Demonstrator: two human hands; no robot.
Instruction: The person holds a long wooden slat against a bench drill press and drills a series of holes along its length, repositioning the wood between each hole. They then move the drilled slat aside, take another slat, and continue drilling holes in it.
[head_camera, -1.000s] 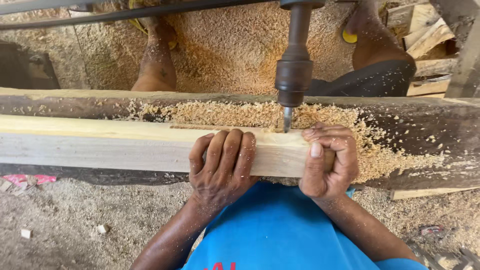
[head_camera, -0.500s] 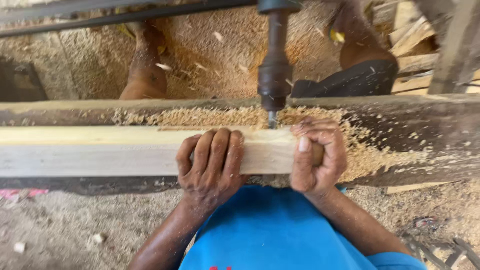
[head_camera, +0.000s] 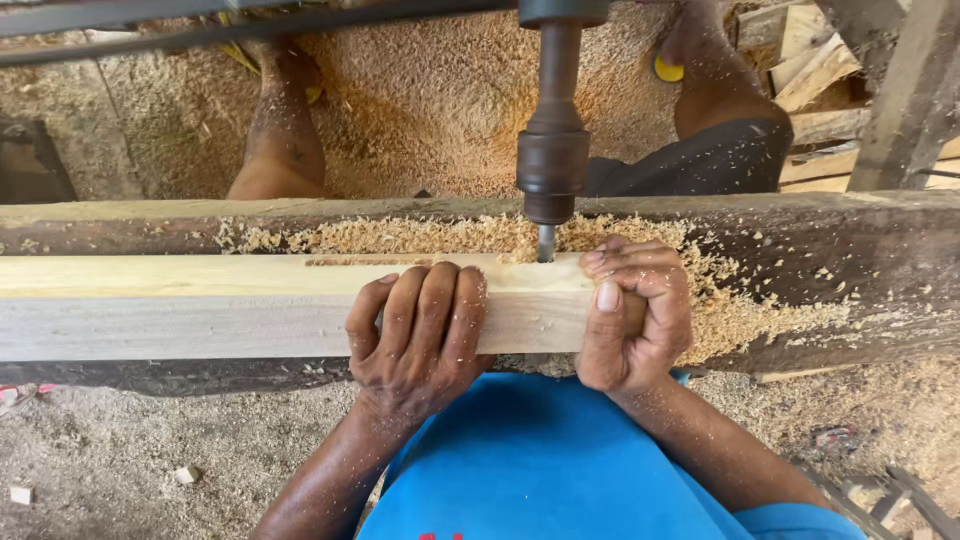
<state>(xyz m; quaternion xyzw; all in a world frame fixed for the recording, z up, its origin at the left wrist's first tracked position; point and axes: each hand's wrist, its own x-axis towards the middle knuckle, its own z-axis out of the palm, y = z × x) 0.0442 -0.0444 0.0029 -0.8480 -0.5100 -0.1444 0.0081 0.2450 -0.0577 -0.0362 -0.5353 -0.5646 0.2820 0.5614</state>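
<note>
Left hand (head_camera: 420, 335) clamped over pale wooden beam (head_camera: 200, 305), fingers curled across top; right hand (head_camera: 630, 315) wrapped round beam's end. One beam, lying flat on dark sawdust-strewn bench (head_camera: 850, 260), long slot (head_camera: 365, 262) cut in top face. One drill bit (head_camera: 545, 242) touching beam between two hands.
</note>
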